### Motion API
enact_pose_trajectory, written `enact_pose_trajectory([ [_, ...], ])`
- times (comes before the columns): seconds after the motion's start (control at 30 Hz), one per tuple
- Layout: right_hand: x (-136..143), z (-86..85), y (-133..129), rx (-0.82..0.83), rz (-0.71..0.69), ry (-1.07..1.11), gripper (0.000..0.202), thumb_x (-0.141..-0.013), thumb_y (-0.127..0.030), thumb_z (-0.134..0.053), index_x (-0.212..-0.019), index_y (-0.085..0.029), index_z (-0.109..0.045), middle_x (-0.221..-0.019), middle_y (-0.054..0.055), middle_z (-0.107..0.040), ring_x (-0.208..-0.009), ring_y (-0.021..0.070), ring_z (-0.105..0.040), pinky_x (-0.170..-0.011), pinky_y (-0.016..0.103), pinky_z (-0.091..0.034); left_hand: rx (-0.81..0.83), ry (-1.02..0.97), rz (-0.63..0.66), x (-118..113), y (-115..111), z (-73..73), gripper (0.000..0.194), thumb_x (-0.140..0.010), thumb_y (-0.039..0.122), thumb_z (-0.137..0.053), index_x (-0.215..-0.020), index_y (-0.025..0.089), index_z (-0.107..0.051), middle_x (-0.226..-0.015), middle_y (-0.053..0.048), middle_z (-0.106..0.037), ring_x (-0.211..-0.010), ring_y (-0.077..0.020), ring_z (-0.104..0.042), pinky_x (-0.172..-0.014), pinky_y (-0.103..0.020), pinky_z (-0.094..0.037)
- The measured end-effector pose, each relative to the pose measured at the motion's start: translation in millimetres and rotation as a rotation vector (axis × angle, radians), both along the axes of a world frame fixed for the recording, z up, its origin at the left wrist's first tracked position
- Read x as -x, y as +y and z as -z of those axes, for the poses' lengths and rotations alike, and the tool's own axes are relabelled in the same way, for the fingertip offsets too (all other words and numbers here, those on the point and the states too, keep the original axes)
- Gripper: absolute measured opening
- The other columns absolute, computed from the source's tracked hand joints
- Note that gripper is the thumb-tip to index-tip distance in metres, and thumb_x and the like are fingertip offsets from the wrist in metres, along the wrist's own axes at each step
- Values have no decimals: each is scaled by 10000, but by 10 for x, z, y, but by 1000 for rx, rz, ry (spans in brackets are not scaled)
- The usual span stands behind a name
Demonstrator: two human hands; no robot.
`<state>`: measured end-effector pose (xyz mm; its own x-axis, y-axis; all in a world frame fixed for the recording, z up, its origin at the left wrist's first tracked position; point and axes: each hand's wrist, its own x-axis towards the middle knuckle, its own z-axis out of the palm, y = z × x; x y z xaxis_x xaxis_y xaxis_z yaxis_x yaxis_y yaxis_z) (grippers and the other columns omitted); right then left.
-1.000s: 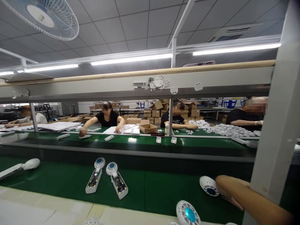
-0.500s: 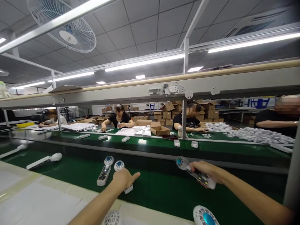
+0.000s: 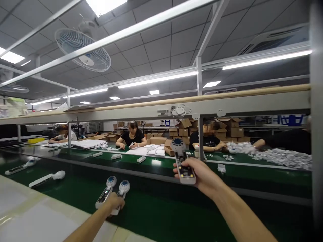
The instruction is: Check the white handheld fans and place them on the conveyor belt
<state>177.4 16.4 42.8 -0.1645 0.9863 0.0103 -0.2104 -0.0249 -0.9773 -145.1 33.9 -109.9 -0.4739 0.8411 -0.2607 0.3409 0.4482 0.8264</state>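
Observation:
My right hand [image 3: 199,173] is closed around the open handle of a white round-headed handheld device [image 3: 178,147], raised above the belt. Its head has a blue centre, and yellow lights glow on the bare circuit board in the handle. Lower left, my left hand [image 3: 114,202] is closed over the handle of a second such device [image 3: 124,187], which lies on the green belt. Its fingers are partly hidden. Just left of that hand lies a third device [image 3: 104,195], its handle open with the board showing.
Farther left on the belt [image 3: 156,215] lie more white round-headed devices [image 3: 58,175]. White casing pieces [image 3: 116,157] sit on the far strip. Across it, several people work beside a heap of white parts [image 3: 285,158] and cardboard boxes [image 3: 184,124]. A metal post [image 3: 201,137] and shelf beam [image 3: 141,116] stand in front.
My right hand has lifted its device and brought it leftward, turning it more upright. My left hand has shifted left, its thumb no longer stretched out. The view has tilted up.

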Motion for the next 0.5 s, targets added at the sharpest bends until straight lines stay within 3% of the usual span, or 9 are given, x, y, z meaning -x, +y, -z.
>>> enact_pose_trajectory([
  [0.1, 68, -56, -306, -73, -90, 72, 451, -855, -112, -534, -1284, -192, -423, -990, 77, -688, -848, 225, -694, -747, 397, -595, -28, -95, 37, -124, -70, -151, 214, -890, 326, -589, -1006, 146, -600, -877, -17, -639, -683, -129, -612, -583, -277, -534],
  [0.23, 66, -52, -540, -91, -151, 81, 520, -833, -163, -509, -1332, -244, -388, -884, 38, -690, -695, 187, -670, -652, 322, -555, -279, -251, 80, -464, -149, -547, 211, -883, 328, -591, -989, 149, -562, -756, 28, -589, -520, -75, -513, -463, -210, -435],
  [0.37, 71, 7, -638, -96, -124, 85, 638, -767, -167, -508, -1369, -274, -326, -882, 13, -673, -655, 165, -649, -649, 305, -512, -453, -572, 154, -872, -400, -983, 317, -859, 428, -546, -1045, 173, -520, -821, -25, -653, -539, -103, -568, -487, -225, -441],
  [0.43, 82, 46, -671, -112, -109, 87, 697, -751, -172, -502, -1397, -284, -267, -878, 12, -677, -661, 162, -644, -665, 306, -493, -471, -734, 216, -1050, -554, -1117, 251, -851, 331, -497, -1046, 175, -510, -820, -48, -659, -594, -147, -614, -549, -277, -502],
  [0.5, 87, 81, -695, -111, -122, 92, 747, -747, -186, -516, -1420, -292, -209, -840, 7, -681, -655, 168, -644, -657, 310, -473, -470, -827, 299, -1181, -677, -1176, 329, -811, 254, -516, -1128, 185, -462, -822, -57, -658, -629, -194, -640, -576, -347, -537],
])
